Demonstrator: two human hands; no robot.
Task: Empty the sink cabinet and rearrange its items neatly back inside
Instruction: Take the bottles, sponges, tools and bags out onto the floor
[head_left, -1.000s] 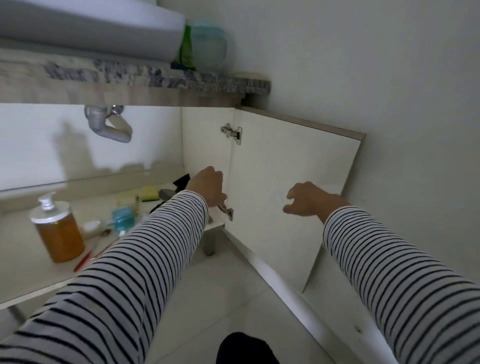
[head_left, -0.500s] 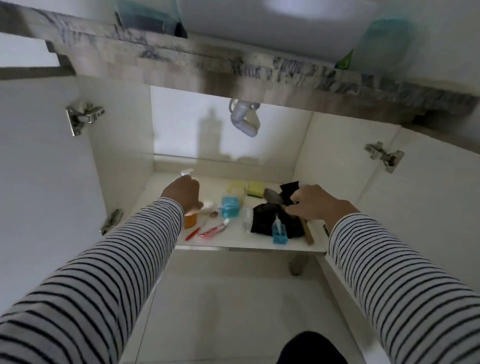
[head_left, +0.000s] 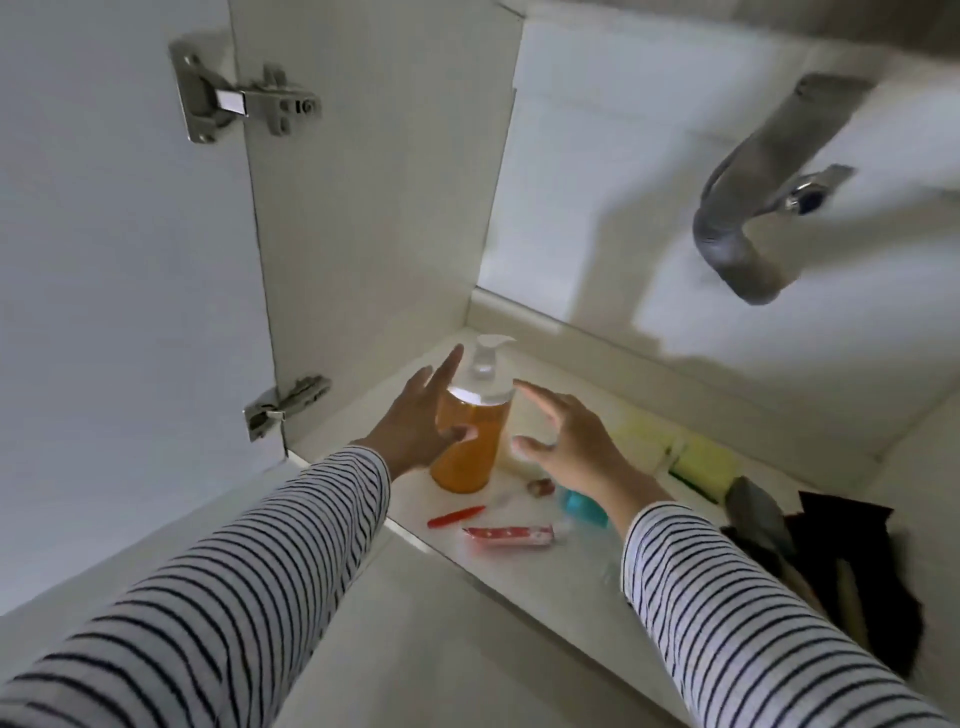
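Observation:
An orange pump bottle (head_left: 470, 452) with a white pump top stands upright on the cabinet floor (head_left: 524, 577), near the left wall. My left hand (head_left: 415, 421) lies against the bottle's left side with fingers spread and the thumb across its front. My right hand (head_left: 566, 441) hovers open just right of the bottle, fingers apart, not touching it. In front of the bottle lie a red toothbrush (head_left: 457, 516) and a red-and-white tube (head_left: 511, 534). A teal bottle (head_left: 584, 506) is partly hidden under my right wrist.
Yellow sponges (head_left: 701, 462) lie along the back wall, and a dark cloth pile (head_left: 841, 551) with a grey item fills the right side. The grey drain pipe (head_left: 748, 223) hangs overhead at the right. The left door (head_left: 119, 312) stands open on metal hinges.
My view has moved closer and left into the cabinet. Both hands have come together around the orange pump bottle; the right hand left the dark cloth pile.

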